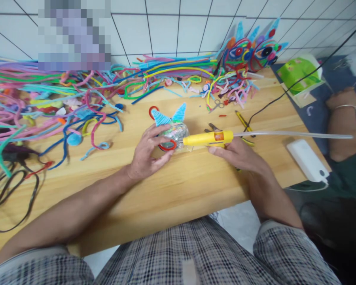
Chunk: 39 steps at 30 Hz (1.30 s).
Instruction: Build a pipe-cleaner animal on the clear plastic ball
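Note:
My left hand (150,152) is curled round the side of a small pipe-cleaner craft figure (179,128) with two blue pointed ears and a shiny, clear-looking body. A red loop (168,145) sits on its near side by my fingers, and another red loop shows behind the left ear. In my right hand (235,152) is a yellow hot glue gun (206,138), its handle wrapped by my fingers. The gun's nozzle points left and meets the figure's near side; whether it touches cannot be made out. A long clear glue stick (293,135) juts from the gun's rear.
Heaps of coloured pipe cleaners (77,91) line the wall side. Two finished-looking craft heads (249,51) stand at the back right. Small scissors (218,104), a yellow-black cutter (243,120), a white power bank (307,160) and a black cord (284,93) lie rightward. Another person's arm (342,122) rests at far right.

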{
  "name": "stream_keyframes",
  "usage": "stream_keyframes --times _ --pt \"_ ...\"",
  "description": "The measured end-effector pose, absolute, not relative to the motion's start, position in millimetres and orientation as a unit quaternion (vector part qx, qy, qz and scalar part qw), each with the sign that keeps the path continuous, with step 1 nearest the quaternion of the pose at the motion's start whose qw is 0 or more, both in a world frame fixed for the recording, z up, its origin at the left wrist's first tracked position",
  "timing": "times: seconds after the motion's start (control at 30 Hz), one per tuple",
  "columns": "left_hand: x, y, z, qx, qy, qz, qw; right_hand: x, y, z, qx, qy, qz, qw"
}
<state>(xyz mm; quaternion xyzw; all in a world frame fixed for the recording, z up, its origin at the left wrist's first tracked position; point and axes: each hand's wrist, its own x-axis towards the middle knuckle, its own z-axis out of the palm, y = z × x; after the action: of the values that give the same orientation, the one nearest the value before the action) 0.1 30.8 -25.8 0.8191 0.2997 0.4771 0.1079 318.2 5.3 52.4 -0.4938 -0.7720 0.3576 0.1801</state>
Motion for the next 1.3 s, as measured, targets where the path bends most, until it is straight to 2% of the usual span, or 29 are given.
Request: stream_keyframes --times 0.53,1.3 --pt "-0.3 29.9 -26.0 0.814 0.315 0.473 0.121 311.3 5.2 56.0 -0.481 -0.773 0.350 0.218" --pt "0.4 29.4 -27.4 0.803 0.312 0.488 0.140 310.9 4.8 54.1 -0.490 -0.780 0.331 0.205"
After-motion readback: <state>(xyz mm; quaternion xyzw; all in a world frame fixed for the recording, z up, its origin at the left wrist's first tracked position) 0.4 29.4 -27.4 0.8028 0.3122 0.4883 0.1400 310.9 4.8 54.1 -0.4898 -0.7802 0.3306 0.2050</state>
